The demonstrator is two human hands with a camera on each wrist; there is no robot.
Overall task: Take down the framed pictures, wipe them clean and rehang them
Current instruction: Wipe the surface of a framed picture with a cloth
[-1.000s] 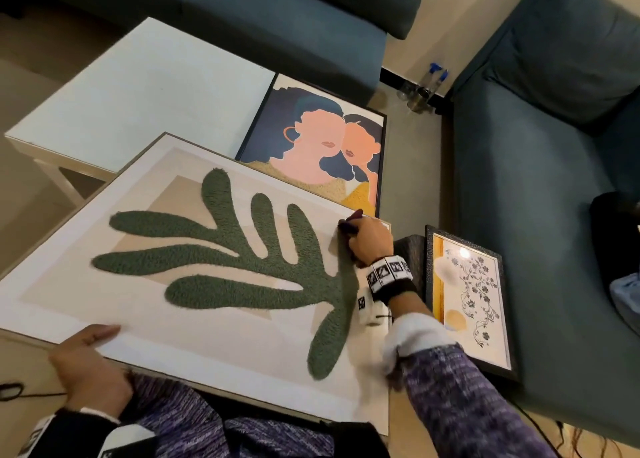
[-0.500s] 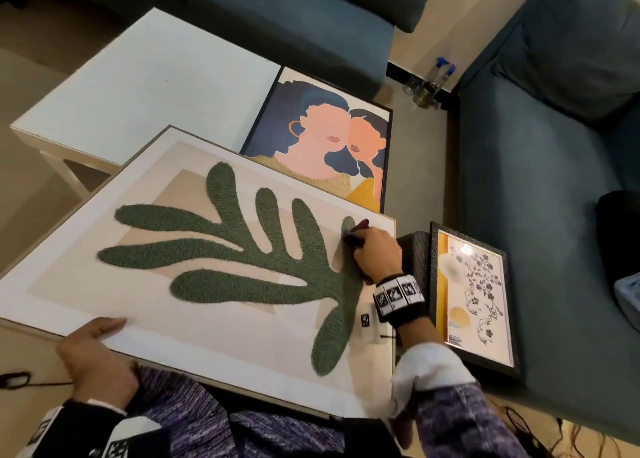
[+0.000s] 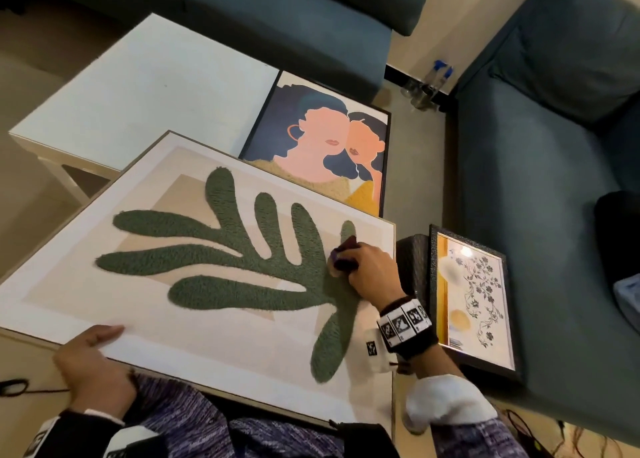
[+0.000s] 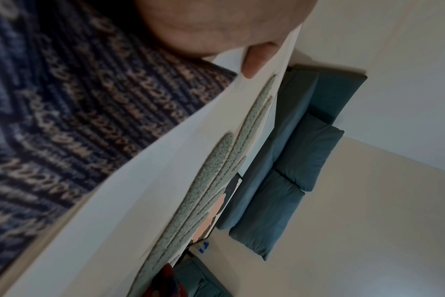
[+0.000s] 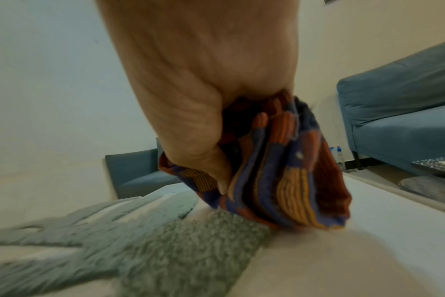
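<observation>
Left hand [image 3: 90, 364]: the near edge of the leaf picture [image 3: 173, 319] is gripped, thumb laid flat on its white border.
Leaf picture: a large frame with a tufted green leaf, held tilted across the person's lap.
Right hand [image 3: 372, 274]: fingers are curled tight around a bunched striped cloth [image 5: 280, 176], pressed on the leaf near the picture's right edge.
Floral picture [image 3: 472, 301]: laid on the blue sofa [image 3: 554, 215], at its front edge.
Portrait picture [image 3: 322, 146]: 2 faces, set beside the white table [image 3: 138, 94].
</observation>
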